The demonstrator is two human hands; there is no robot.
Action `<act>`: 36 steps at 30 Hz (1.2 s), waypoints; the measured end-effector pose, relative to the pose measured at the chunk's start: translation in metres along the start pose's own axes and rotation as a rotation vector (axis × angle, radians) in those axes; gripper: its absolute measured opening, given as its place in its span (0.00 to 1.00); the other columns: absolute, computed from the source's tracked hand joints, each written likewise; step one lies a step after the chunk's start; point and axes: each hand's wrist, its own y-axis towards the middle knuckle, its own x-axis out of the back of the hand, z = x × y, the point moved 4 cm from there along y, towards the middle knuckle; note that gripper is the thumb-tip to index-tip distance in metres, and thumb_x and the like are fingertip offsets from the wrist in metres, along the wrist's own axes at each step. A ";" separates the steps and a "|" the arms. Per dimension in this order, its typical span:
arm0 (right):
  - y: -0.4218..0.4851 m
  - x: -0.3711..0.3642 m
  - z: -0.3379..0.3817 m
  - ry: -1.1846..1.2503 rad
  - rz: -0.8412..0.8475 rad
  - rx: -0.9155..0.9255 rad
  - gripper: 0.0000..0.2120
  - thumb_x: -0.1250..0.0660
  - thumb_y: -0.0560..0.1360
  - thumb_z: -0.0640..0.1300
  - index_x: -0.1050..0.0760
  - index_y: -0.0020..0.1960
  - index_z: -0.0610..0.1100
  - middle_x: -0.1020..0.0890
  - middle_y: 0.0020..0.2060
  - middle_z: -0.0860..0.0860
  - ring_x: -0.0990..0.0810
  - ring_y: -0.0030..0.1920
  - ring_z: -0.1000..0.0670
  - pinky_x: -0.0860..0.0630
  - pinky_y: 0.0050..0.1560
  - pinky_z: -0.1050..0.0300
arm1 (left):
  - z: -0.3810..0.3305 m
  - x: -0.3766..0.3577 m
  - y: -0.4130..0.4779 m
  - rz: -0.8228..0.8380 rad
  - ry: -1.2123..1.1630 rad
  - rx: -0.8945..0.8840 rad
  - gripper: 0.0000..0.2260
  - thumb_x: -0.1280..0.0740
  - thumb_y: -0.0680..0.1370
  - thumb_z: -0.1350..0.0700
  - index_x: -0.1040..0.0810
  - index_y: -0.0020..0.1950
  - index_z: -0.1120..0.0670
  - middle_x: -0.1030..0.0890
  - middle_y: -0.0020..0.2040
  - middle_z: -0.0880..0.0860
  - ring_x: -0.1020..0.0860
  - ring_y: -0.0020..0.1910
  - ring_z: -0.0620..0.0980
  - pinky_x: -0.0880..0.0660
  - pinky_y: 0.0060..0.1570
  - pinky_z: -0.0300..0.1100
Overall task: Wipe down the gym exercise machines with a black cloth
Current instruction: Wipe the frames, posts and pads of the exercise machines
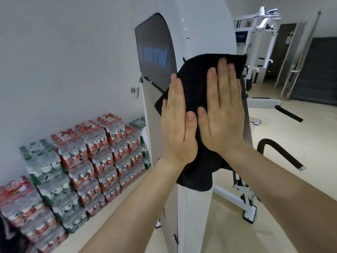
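hands: 2, left hand (179, 123), right hand (223, 114)
black cloth (197, 70): 1
machines: 2, near machine (200, 24), far machine (262, 42)
bottle packs (73, 161): too many to count

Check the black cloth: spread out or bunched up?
Spread out: black cloth flat against white machine panel under left hand and right hand.

The cloth (193, 75) was plain black against the glossy white machine (193, 216), whose dark grey panel (153, 42) carried pale blue lettering, while the shrink-wrapped bottle packs (87, 157) showed red and green labels before a grey wall (54, 52) on a beige floor (228, 225).
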 end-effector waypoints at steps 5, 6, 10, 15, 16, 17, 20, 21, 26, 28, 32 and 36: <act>-0.027 -0.008 0.007 -0.013 -0.006 -0.038 0.29 0.50 0.82 0.49 0.46 0.78 0.34 0.43 0.77 0.34 0.46 0.78 0.36 0.45 0.76 0.37 | 0.007 -0.003 -0.015 -0.019 -0.024 -0.035 0.26 0.51 0.82 0.58 0.46 0.78 0.70 0.44 0.79 0.65 0.46 0.80 0.59 0.47 0.76 0.65; -0.033 -0.010 0.008 -0.015 -0.007 -0.042 0.29 0.50 0.82 0.49 0.46 0.78 0.34 0.43 0.77 0.34 0.47 0.79 0.37 0.45 0.76 0.37 | 0.010 -0.003 -0.019 -0.008 -0.029 -0.061 0.26 0.51 0.82 0.58 0.46 0.77 0.71 0.44 0.79 0.66 0.46 0.80 0.59 0.47 0.76 0.65; -0.060 -0.017 0.009 -0.001 -0.005 -0.025 0.29 0.50 0.82 0.49 0.46 0.78 0.36 0.44 0.77 0.34 0.48 0.79 0.37 0.47 0.77 0.37 | 0.027 -0.004 -0.047 0.041 0.040 -0.153 0.27 0.55 0.85 0.50 0.50 0.78 0.68 0.48 0.80 0.65 0.50 0.81 0.57 0.52 0.77 0.64; -0.105 -0.032 0.012 0.015 -0.041 -0.003 0.29 0.51 0.81 0.50 0.45 0.78 0.36 0.44 0.77 0.35 0.47 0.79 0.37 0.47 0.77 0.37 | 0.049 -0.007 -0.081 0.076 -0.088 -0.160 0.28 0.55 0.85 0.47 0.51 0.79 0.65 0.51 0.80 0.65 0.52 0.81 0.59 0.52 0.77 0.65; -0.116 -0.035 0.013 0.024 -0.043 -0.004 0.29 0.51 0.81 0.50 0.45 0.78 0.37 0.44 0.77 0.35 0.48 0.79 0.37 0.47 0.77 0.37 | 0.055 -0.008 -0.089 0.082 -0.125 -0.158 0.27 0.54 0.85 0.49 0.52 0.79 0.64 0.51 0.80 0.65 0.52 0.81 0.60 0.51 0.77 0.65; -0.128 -0.039 0.014 0.034 -0.044 -0.004 0.29 0.51 0.81 0.51 0.45 0.78 0.37 0.44 0.78 0.35 0.48 0.79 0.38 0.47 0.76 0.36 | 0.062 -0.009 -0.097 0.090 -0.160 -0.155 0.25 0.53 0.85 0.52 0.52 0.79 0.63 0.51 0.80 0.65 0.51 0.81 0.60 0.51 0.76 0.66; -0.160 -0.050 0.018 0.024 -0.063 -0.012 0.30 0.51 0.81 0.52 0.46 0.78 0.37 0.44 0.78 0.36 0.48 0.79 0.38 0.47 0.76 0.36 | 0.083 -0.013 -0.124 0.110 -0.219 -0.143 0.24 0.54 0.83 0.57 0.53 0.79 0.60 0.50 0.81 0.63 0.51 0.81 0.60 0.51 0.76 0.66; -0.168 -0.054 0.020 0.013 -0.073 -0.015 0.31 0.51 0.81 0.53 0.46 0.78 0.37 0.44 0.78 0.36 0.48 0.79 0.38 0.47 0.76 0.36 | 0.090 -0.014 -0.133 0.116 -0.234 -0.143 0.24 0.54 0.83 0.57 0.54 0.79 0.60 0.50 0.81 0.63 0.51 0.81 0.60 0.52 0.76 0.66; -0.195 -0.062 0.024 -0.014 -0.114 0.007 0.31 0.50 0.82 0.54 0.46 0.79 0.37 0.45 0.78 0.37 0.48 0.79 0.39 0.47 0.77 0.38 | 0.112 -0.021 -0.168 0.122 -0.263 -0.152 0.25 0.55 0.84 0.57 0.53 0.80 0.64 0.50 0.81 0.62 0.51 0.81 0.58 0.53 0.77 0.65; -0.216 -0.067 0.026 -0.019 -0.116 0.003 0.30 0.50 0.82 0.53 0.47 0.80 0.39 0.46 0.79 0.38 0.49 0.80 0.41 0.49 0.77 0.40 | 0.122 -0.023 -0.189 0.126 -0.258 -0.156 0.25 0.55 0.84 0.56 0.54 0.80 0.63 0.50 0.81 0.61 0.51 0.81 0.57 0.52 0.77 0.64; -0.274 -0.082 0.034 -0.007 -0.097 -0.010 0.28 0.49 0.83 0.50 0.48 0.80 0.42 0.48 0.80 0.41 0.51 0.80 0.43 0.51 0.78 0.42 | 0.144 -0.025 -0.241 0.133 -0.229 -0.144 0.25 0.54 0.85 0.53 0.54 0.81 0.59 0.49 0.82 0.59 0.50 0.81 0.56 0.51 0.77 0.63; -0.331 -0.099 0.039 -0.019 -0.050 -0.024 0.28 0.50 0.83 0.50 0.50 0.81 0.43 0.49 0.80 0.42 0.52 0.80 0.44 0.52 0.79 0.43 | 0.164 -0.027 -0.299 0.099 -0.172 -0.111 0.24 0.54 0.85 0.53 0.53 0.81 0.56 0.49 0.82 0.57 0.49 0.81 0.53 0.50 0.77 0.63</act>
